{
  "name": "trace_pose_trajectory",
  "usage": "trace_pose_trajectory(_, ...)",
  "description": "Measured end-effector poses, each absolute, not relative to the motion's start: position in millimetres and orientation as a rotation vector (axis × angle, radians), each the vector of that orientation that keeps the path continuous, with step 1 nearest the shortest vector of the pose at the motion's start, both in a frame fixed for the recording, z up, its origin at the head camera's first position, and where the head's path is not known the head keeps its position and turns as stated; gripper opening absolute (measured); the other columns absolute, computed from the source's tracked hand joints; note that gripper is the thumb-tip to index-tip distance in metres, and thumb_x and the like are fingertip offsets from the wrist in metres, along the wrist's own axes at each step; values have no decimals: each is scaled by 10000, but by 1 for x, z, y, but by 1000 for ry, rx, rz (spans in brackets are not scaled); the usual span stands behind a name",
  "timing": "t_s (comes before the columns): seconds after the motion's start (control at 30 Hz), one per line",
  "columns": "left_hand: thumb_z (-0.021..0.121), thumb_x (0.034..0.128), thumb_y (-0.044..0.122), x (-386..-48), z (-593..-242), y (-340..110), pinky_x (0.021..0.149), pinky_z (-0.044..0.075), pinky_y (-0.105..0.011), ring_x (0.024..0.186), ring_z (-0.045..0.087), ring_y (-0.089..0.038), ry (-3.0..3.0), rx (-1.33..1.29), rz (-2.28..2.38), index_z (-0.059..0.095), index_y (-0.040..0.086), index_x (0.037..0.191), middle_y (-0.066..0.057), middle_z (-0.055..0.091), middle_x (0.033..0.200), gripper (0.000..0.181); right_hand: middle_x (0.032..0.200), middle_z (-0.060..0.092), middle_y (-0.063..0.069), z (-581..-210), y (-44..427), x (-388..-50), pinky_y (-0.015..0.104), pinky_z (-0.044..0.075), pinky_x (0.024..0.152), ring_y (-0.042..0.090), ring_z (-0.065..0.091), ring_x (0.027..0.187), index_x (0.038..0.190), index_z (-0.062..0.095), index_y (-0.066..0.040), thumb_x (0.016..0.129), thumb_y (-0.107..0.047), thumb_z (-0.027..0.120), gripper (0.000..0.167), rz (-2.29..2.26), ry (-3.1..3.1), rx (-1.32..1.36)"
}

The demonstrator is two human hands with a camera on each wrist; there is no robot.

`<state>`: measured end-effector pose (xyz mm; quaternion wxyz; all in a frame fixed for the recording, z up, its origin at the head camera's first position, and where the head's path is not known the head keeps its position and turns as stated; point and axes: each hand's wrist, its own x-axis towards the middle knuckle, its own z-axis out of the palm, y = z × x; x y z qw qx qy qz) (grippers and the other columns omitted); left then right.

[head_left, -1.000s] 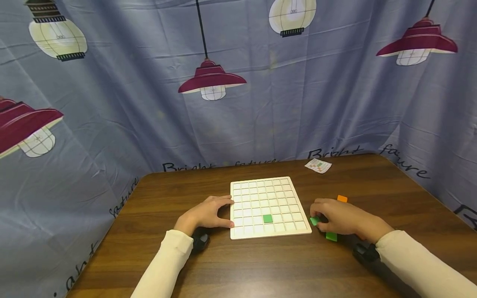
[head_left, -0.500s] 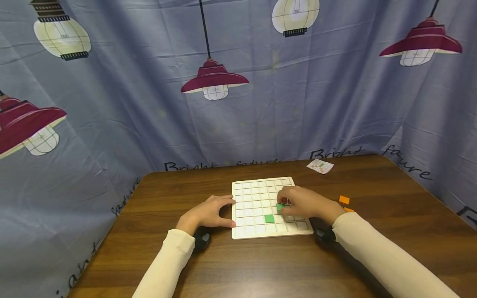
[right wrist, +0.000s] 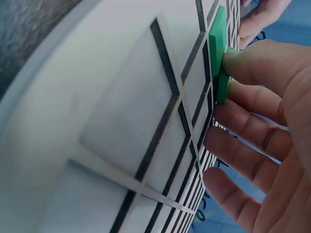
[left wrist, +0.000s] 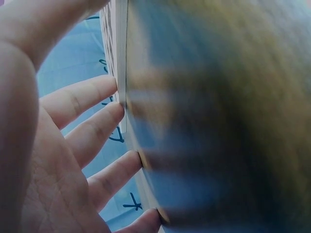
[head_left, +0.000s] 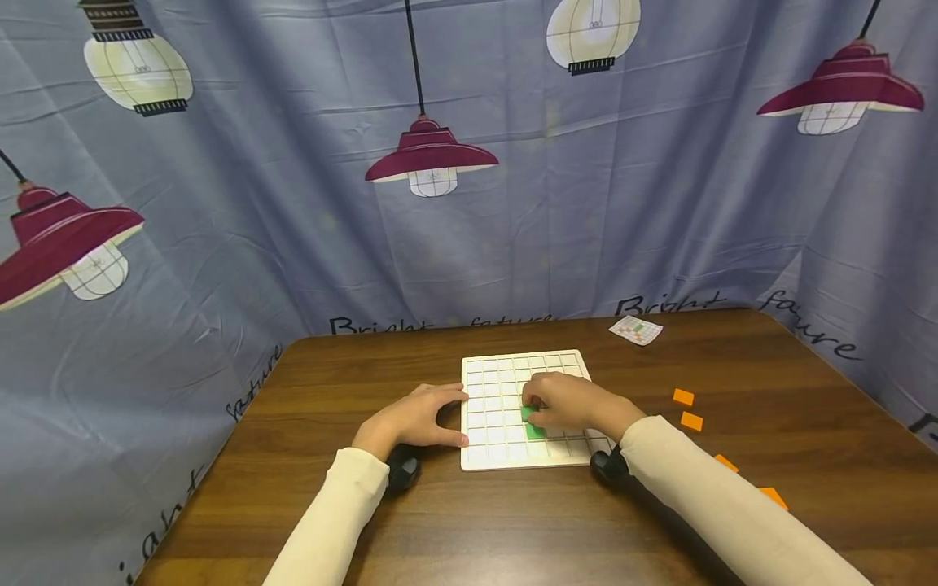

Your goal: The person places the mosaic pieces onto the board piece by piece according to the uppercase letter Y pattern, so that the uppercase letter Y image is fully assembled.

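A white gridded board (head_left: 487, 456) lies on the brown table, tilted slightly in the head view. My left hand (head_left: 414, 419) touches its left edge with extended fingers; in the left wrist view the fingertips (left wrist: 114, 111) meet the board's side. Over the board, my right hand (head_left: 575, 401) pinches a small green square tile (head_left: 526, 413) between thumb and fingers. A second green tile (head_left: 536, 432) sits in a cell just in front of it. The right wrist view shows this seated tile (right wrist: 217, 43) beside the pinched one (right wrist: 223, 90), which the thumb partly covers.
Several orange tiles (head_left: 692, 422) lie on the table to the right, some beside the right sleeve (head_left: 703, 480). A small paper with a coloured grid pattern (head_left: 636, 330) rests near the back edge. Behind the table (head_left: 440, 513) hangs a blue curtain (head_left: 513, 244) printed with lamps.
My right hand has carried the green tile from the table right of the board leftward to beside the seated green tile. My left hand stays at the board's edge. The head view shifted slightly.
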<state>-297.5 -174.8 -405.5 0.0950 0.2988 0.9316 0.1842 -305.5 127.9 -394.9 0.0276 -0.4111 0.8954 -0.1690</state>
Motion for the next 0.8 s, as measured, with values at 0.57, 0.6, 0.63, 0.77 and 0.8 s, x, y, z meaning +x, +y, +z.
trace_pose_trajectory(0.57,768,863,540,-298,-405,-172,1136,319,-492,1444,318,-334,2751,875,527,514,184,1494,-34,362,1606,768,913,642,-61,-396,131,-308,306,521,732,82,581,825,927,755,-113,903,-65,757,54,-584,2777,-1228)
trace_pose_trajectory(0.6,763,864,546,-297,-405,-172,1133,322,-496,1443,317,-332,2751,873,525,510,188,1498,-30,356,1609,771,911,648,-66,-395,130,-308,301,523,736,81,591,830,921,763,-113,896,-58,759,60,-578,2789,-1209)
trace_pose_trajectory(0.63,760,865,550,-297,-404,-172,1130,325,-500,1442,317,-329,2750,870,524,506,193,1501,-26,351,1612,772,904,657,-62,-395,130,-307,304,530,736,86,603,832,913,769,-105,885,-48,762,64,-572,2800,-1208)
trace_pose_trajectory(0.77,765,864,544,-296,-404,-172,1122,333,-508,1428,328,-323,2752,856,529,503,194,1503,-27,346,1615,774,922,673,-56,-393,128,-305,326,542,761,111,629,870,931,783,-109,889,-46,756,81,-560,2814,-1166)
trace_pose_trajectory(0.8,767,863,541,-296,-404,-172,1122,332,-507,1427,330,-321,2753,852,528,504,195,1503,-26,346,1614,774,931,672,-52,-393,128,-304,332,541,769,117,629,877,943,783,-111,898,-52,750,80,-556,2808,-1167)
